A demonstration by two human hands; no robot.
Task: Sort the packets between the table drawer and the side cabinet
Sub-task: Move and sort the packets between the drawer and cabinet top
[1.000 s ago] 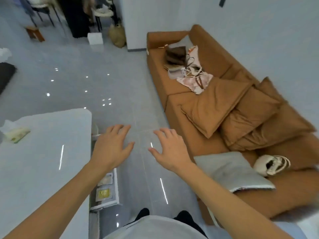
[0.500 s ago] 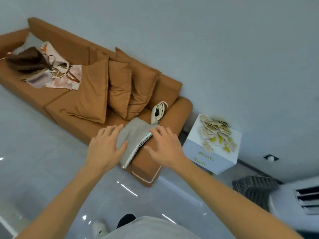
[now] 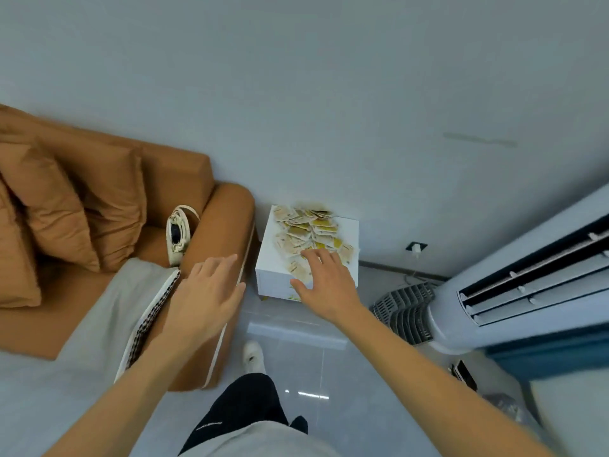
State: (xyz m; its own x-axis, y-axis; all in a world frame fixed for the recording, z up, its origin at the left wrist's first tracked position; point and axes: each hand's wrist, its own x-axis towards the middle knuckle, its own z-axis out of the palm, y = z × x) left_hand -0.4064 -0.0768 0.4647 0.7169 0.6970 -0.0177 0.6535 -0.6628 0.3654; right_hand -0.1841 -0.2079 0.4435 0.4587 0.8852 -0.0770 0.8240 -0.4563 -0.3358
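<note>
A heap of small beige and yellow packets (image 3: 308,230) lies on top of a low white side cabinet (image 3: 273,282) against the wall, just right of the sofa arm. My right hand (image 3: 324,282) reaches out in front of the cabinet's near edge, fingers spread, holding nothing, its fingertips overlapping the nearest packets in the view. My left hand (image 3: 206,298) is open with fingers apart, hovering before the brown sofa arm (image 3: 227,219), left of the cabinet. The table drawer is out of view.
A brown sofa (image 3: 99,206) with cushions, a grey pillow (image 3: 108,318) and a small cream bag (image 3: 179,234) fills the left. A standing white air conditioner (image 3: 527,278) leans in at the right, with a fan grille (image 3: 403,311) beside it. Glossy grey floor (image 3: 306,351) lies before the cabinet.
The view has swung right from the table and drawer past the sofa to the side cabinet. Both empty hands now reach toward it, the right hand arriving at the packets.
</note>
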